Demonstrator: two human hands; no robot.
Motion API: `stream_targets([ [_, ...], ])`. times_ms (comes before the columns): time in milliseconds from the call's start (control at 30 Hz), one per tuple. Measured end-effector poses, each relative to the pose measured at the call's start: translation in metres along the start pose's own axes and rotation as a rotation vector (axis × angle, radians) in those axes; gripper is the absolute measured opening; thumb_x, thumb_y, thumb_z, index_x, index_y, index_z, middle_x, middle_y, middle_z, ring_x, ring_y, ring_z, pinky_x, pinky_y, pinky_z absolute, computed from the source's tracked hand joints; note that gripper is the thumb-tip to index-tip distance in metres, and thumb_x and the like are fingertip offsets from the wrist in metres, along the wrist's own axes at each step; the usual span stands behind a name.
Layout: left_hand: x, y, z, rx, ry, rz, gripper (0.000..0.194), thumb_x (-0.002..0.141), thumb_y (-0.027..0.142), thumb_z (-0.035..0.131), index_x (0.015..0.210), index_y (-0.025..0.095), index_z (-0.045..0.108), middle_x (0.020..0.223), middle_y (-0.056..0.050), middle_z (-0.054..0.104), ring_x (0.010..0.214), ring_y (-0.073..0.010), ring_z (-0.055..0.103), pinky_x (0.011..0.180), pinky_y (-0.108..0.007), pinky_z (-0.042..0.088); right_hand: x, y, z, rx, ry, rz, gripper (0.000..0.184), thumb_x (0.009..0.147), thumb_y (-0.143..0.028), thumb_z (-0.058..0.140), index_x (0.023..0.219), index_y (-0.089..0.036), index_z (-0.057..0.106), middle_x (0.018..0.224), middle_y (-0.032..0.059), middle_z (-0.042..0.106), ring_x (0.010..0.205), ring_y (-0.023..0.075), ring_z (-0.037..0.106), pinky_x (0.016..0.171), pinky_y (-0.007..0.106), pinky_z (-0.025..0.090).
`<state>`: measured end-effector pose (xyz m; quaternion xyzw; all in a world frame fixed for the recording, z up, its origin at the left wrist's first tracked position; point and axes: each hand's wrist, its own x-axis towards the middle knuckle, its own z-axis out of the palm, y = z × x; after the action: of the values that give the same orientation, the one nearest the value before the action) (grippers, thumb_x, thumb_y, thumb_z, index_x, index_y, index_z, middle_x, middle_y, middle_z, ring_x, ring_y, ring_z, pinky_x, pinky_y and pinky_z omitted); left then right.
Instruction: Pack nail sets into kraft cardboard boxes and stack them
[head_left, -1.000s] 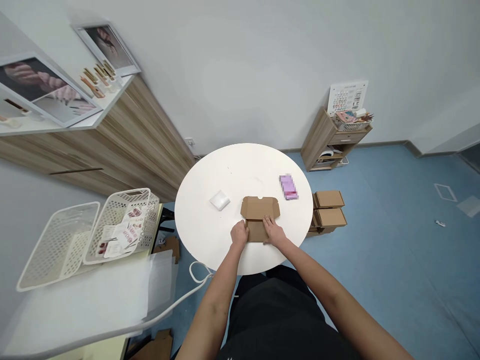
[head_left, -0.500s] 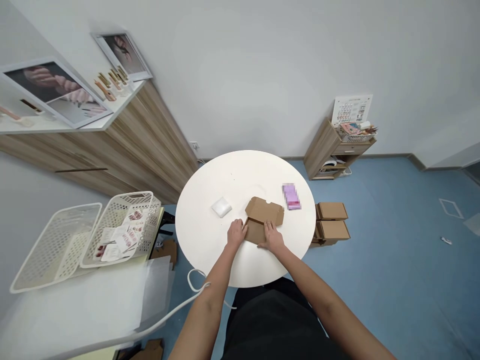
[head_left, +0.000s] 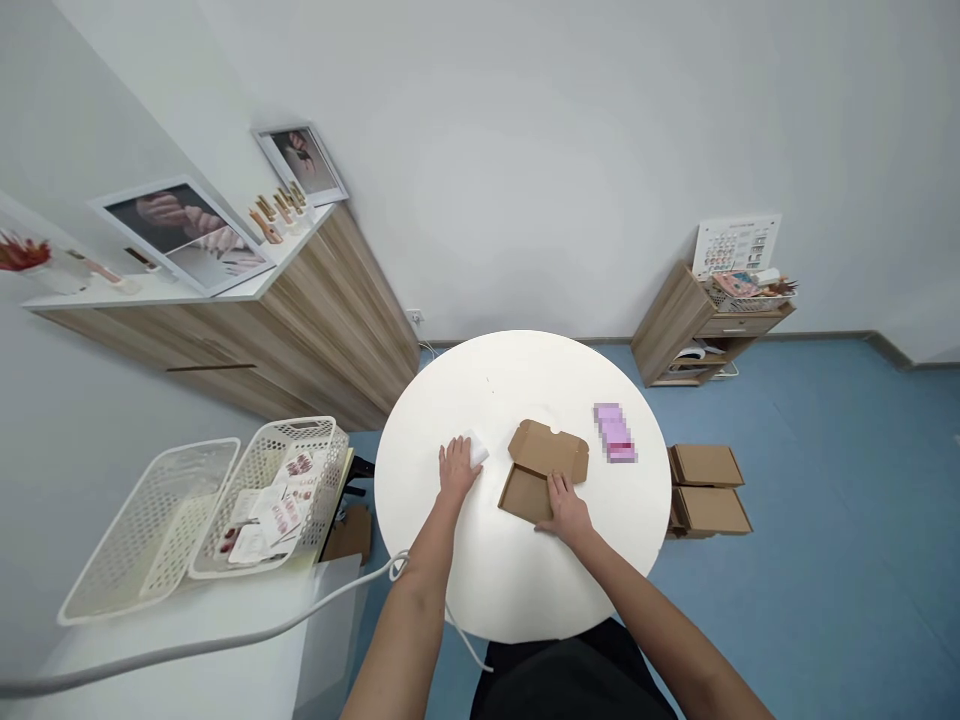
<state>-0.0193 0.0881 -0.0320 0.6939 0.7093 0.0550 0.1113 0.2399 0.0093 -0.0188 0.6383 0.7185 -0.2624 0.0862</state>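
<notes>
1. Cardboard box (head_left: 538, 455) lies open at about the middle of the white table (head_left: 525, 590), its lid tipped back toward the far side and its shallow tray facing up.

2. Right hand (head_left: 568, 508) rests on the right end of the tray, fingers partly straightened and close together, thumb apart toward the near corner; how firmly it grips cannot be told.

3. Left hand (head_left: 457, 468), left of the box, lies palm down on a white packet (head_left: 478, 450), fingers slightly spread. It hides much of the packet, so whether the fingers have closed on it cannot be told.

4. Purple item (head_left: 616, 432), right of the box, is pixelated; a pinkish-red band crosses its near part, and any lettering is blurred away.

5. Left of the table, a perforated white basket (head_left: 319, 505) contains printed cards (head_left: 281, 510) with pink lettering and small pictures, too small to read. Another white basket (head_left: 178, 530) stands just beside it, farther left.

6. Right of the table, brown cartons (head_left: 709, 510) sit with their tops down.

7. Far left, a wood-grain cabinet bears framed photographs (head_left: 187, 235) of hands.

8. Far right, a smaller cabinet (head_left: 667, 325) carries a small basket (head_left: 757, 303) of mixed items and a white chart (head_left: 737, 248) with rows of tiny pictures and illegible print.
</notes>
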Motion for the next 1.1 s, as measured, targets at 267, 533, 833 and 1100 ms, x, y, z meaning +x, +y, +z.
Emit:
stream_targets([
  [267,0.006,0.004,0.002,0.083,-0.086,0.043,0.050,0.081,0.008,0.053,0.130,0.018,0.045,0.145,-0.018,0.046,0.137,-0.0291,0.040,0.104,-0.039,0.044,0.001,0.000,-0.003,-0.001,-0.017,-0.001,0.116,0.061,-0.048,0.083,0.155,-0.018,0.020,0.161,0.0123,0.023,0.148,0.0328,0.018,0.095,0.041,0.053],
  [533,-0.019,-0.003,-0.017,-0.056,-0.100,0.024,0.051,0.088,0.012,0.045,0.137,0.023,0.039,0.136,-0.011,0.056,0.120,-0.0242,0.058,0.097,-0.035,0.049,0.000,0.001,-0.005,0.004,-0.008,-0.020,0.118,0.061,-0.048,0.083,0.155,-0.019,0.020,0.160,0.0139,0.023,0.148,0.0329,0.017,0.097,0.041,0.052],
  [833,-0.079,0.061,0.012,-0.266,-0.152,0.559,0.053,0.087,0.005,0.039,0.136,0.022,0.049,0.145,-0.005,0.052,0.142,-0.0199,0.037,0.118,-0.042,0.034,-0.004,0.007,-0.010,0.052,0.001,-0.083,0.120,0.059,-0.045,0.085,0.155,-0.018,0.017,0.159,0.0153,0.024,0.148,0.0319,0.017,0.104,0.041,0.046],
  [1100,-0.092,0.076,0.044,-0.338,-0.223,0.582,0.031,0.092,0.010,0.042,0.110,0.023,0.064,0.135,-0.005,0.062,0.136,-0.0196,0.046,0.113,-0.046,0.041,-0.010,0.012,-0.012,0.117,0.030,-0.135,0.121,0.056,-0.038,0.086,0.153,-0.022,0.015,0.157,0.0158,0.029,0.147,0.0300,0.020,0.101,0.043,0.047],
])
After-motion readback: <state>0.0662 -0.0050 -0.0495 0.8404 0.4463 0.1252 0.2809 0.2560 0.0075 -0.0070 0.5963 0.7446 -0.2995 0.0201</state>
